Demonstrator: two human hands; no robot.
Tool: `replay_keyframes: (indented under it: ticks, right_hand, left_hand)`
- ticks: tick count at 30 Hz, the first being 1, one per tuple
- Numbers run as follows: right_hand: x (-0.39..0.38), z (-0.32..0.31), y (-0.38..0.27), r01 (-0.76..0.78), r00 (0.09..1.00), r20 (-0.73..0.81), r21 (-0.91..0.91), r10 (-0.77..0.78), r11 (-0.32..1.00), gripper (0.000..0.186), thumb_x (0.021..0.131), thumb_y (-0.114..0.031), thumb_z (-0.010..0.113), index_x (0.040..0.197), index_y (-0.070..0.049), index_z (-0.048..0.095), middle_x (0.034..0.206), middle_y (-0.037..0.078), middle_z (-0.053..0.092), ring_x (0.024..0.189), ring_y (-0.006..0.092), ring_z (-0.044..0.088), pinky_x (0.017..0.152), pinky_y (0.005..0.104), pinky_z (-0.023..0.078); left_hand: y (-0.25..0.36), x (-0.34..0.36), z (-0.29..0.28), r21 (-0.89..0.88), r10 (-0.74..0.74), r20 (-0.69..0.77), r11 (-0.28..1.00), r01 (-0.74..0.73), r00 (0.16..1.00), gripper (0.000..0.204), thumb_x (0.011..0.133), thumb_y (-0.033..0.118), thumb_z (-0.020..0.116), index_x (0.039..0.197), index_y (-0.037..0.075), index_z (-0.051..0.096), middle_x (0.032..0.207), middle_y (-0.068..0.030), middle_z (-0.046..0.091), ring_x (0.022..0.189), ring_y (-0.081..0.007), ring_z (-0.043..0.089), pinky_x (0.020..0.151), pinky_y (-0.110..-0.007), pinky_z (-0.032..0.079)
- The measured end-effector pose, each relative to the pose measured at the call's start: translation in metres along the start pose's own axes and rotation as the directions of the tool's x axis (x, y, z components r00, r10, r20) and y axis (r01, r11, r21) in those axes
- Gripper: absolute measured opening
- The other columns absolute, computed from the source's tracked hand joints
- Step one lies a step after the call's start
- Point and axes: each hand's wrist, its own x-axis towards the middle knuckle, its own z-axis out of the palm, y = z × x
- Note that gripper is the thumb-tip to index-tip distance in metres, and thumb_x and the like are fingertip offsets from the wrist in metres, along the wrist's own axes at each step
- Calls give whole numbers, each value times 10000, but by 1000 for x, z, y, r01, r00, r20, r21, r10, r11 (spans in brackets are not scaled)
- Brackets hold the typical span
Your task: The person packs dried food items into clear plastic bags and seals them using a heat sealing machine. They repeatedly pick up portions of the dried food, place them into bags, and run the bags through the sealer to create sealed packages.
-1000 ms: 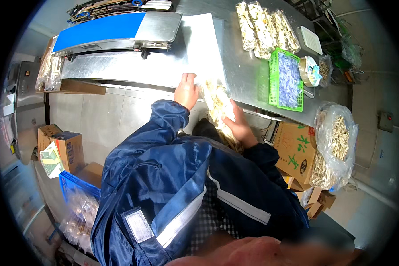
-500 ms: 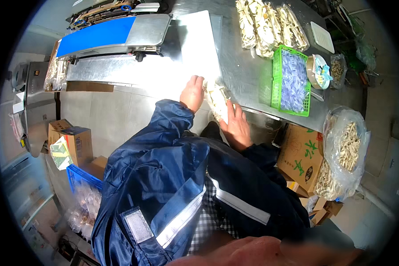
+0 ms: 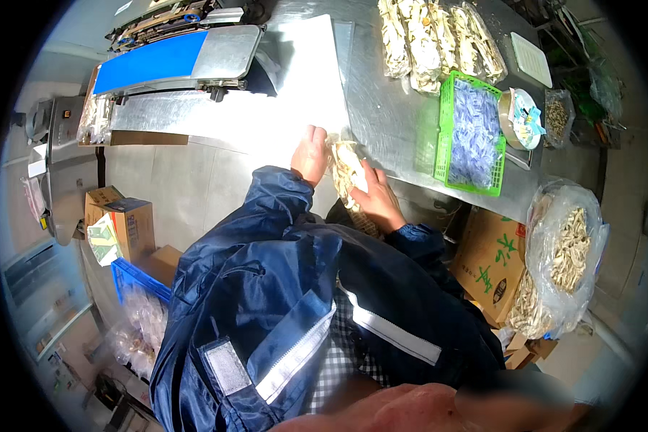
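Note:
At the near edge of the metal table I hold a clear bag of pale dried slices (image 3: 345, 165) between both hands, tilted with its lower end toward my body. My left hand (image 3: 311, 157) is closed at the bag's upper left side, fingers together. Along its right side lies my right hand (image 3: 380, 200), fingers and thumb closed against it; part of its grip is hidden. Beyond the bag is a white board (image 3: 313, 79) on the table. Several similar filled bags (image 3: 425, 54) lie side by side at the far right.
A green basket (image 3: 439, 155) of small purplish packets and a round tub (image 3: 507, 119) stand on the right of the table. A machine with a blue belt (image 3: 151, 65) is at the left. Cartons (image 3: 486, 263) and a large bag of dried slices (image 3: 572, 248) stand below right.
My right hand has turned and shifted its hold along the bag. The bag now reaches further down toward my body. My left hand stays at its upper side.

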Motion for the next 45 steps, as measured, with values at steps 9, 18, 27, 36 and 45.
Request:
replay_keyframes:
  ticks: [9,18,27,36,45]
  right_hand:
    - [12,-4,-9,-64,995,77,-60,68,996,760,930,-362,622,1540,-17,327,1436,279,433,1287,441,501,1047,442,442]
    - [23,-1,15,-84,989,123,63,76,994,774,939,-356,668,1559,-52,319,1473,257,404,1343,389,463,1103,412,393]
    - [24,-11,9,-246,957,286,695,55,676,647,991,-57,601,1567,-8,311,1542,108,419,1358,175,447,1123,313,381]
    - [25,-11,-8,-32,994,105,239,7,971,703,963,-237,678,1552,-32,353,1486,180,458,1373,260,440,1127,355,362]
    - [24,-10,-18,51,986,140,256,-90,965,734,955,-289,684,1550,-27,343,1486,221,440,1389,317,431,1147,378,338]
  left_hand:
    - [-39,-27,27,-597,-318,24,756,269,948,681,838,-96,564,1456,66,328,995,-117,573,862,-205,611,801,-338,538]
    - [-46,-40,40,-826,-458,146,431,363,877,552,1015,209,594,1463,8,342,1420,-178,468,1335,-280,465,1125,-399,384]
    - [0,-32,17,-795,-475,95,493,354,875,597,1071,284,495,1516,-71,314,1415,-210,509,1244,-251,550,1051,-344,442]
    - [-12,-29,-1,-526,-407,-71,791,312,911,353,1037,306,566,1235,14,568,1059,-88,598,1034,-198,547,961,-348,429]
    - [-28,12,6,-913,-594,333,-10,408,732,824,999,446,613,1555,21,177,1440,-189,447,1255,-277,518,1040,-376,459]
